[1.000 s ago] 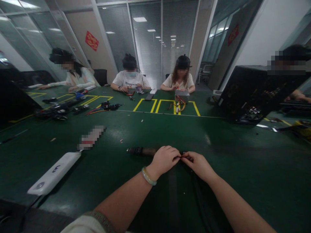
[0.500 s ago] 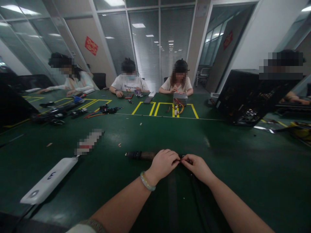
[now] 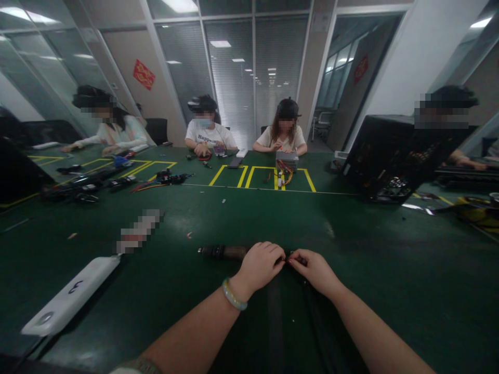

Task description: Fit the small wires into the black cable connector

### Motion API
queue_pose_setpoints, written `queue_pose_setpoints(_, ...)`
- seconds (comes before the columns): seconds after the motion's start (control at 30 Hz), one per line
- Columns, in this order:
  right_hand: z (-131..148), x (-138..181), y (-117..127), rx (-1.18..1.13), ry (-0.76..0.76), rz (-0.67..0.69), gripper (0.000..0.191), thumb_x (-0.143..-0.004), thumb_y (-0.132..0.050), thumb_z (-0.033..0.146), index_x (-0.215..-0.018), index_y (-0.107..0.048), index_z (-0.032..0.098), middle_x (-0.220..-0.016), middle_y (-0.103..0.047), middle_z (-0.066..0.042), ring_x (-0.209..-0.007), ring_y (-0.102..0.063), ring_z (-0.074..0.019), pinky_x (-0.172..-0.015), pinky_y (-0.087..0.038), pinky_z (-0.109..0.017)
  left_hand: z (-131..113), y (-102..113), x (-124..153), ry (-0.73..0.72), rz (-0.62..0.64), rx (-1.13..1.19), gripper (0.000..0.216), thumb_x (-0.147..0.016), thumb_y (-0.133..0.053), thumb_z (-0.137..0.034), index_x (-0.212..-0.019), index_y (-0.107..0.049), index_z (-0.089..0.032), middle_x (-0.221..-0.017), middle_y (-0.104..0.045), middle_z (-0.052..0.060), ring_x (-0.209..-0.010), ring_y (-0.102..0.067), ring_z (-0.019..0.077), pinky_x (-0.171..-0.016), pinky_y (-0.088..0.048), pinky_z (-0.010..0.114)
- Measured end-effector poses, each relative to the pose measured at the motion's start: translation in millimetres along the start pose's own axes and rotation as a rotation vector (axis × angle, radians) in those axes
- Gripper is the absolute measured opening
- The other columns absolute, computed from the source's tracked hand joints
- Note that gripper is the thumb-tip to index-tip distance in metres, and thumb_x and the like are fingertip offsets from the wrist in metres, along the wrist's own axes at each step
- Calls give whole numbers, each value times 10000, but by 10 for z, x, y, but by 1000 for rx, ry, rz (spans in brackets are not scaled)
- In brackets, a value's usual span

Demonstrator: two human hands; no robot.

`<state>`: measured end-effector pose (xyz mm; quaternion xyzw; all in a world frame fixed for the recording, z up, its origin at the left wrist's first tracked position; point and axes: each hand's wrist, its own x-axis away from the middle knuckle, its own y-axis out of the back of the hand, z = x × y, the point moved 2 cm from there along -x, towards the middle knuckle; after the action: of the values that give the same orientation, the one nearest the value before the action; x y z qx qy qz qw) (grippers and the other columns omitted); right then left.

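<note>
A dark electric screwdriver (image 3: 230, 252) lies sideways on the green table, its brown body and black collar showing and its metal tip toward the left. Over its right end, my left hand (image 3: 262, 264) is closed, fingers curled down round it; a jade-like bangle circles the wrist. My right hand (image 3: 312, 267) sits just right of it, thumb and fingertips pinched together at the tool's tail end. What that pinch holds is too small and dark to make out. Below the right hand a black cord (image 3: 312, 306) runs toward the near edge.
A white power strip (image 3: 74, 293) lies at the left. Dark parts with coloured wires (image 3: 167, 177) are further back. A grey power supply unit (image 3: 286, 159) stands before a co-worker opposite. A black computer case (image 3: 378, 156) stands at the right. Other co-workers sit around the table.
The view has shifted slightly. Both my hands keep nearly the same pose at the screwdriver's right end. A co-worker across the table has turned the head and moved a hand.
</note>
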<state>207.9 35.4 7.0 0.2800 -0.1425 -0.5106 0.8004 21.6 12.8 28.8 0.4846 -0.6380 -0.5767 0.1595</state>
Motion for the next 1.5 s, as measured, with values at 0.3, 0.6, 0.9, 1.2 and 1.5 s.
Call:
queue_pose_setpoints(0.3, 55, 11, 5, 7, -15, 0, 131, -885, -614, 331, -885, -705, 237, -855, -710, 21, -772, -640, -167, -674, -440, -248, 0, -13, 7, -19, 3, -13, 97, -894, -601, -182, -983, -605, -219, -1007, -652, 18, -969, -580, 199, -867, -419, 355)
queue_pose_setpoints(0.6, 71, 21, 13, 32, 3, -7, 152, -887, -594, 311, -901, -726, 237, -925, -716, -16, -843, -646, -202, -741, -469, -288, -28, 1, 30, 21, -19, 12, 120, -876, -622, -187, -990, -590, -211, -1050, -652, 19, -1000, -594, 195, -900, -446, 355)
queue_pose_setpoints(0.9, 25, 8, -10, 46, 31, -27, 141, -887, -593, 295, -869, -715, 228, -865, -709, -6, -777, -635, -180, -693, -457, -264, -29, 24, 30, -20, 0, 1, 153, -861, -611, -157, -1001, -595, -217, -1108, -649, 22, -1048, -586, 202, -926, -447, 366)
queue_pose_setpoints(1.2, 50, 16, 0, 77, 11, -47, 162, -891, -589, 319, -859, -712, 218, -839, -707, -5, -737, -628, -170, -682, -450, -256, -33, 35, 55, 20, -41, 38, 270, -825, -565, -115, -1079, -561, -204, -1175, -626, 55, -1078, -587, 217, -971, -441, 382)
queue_pose_setpoints(1.5, 60, 22, 6, 77, -6, -46, 153, -893, -581, 306, -880, -703, 213, -814, -706, 3, -697, -620, -156, -639, -437, -247, -6, -11, 42, -9, -41, -1, 163, -844, -594, -142, -989, -571, -213, -1155, -639, 36, -1069, -590, 203, -940, -442, 362)
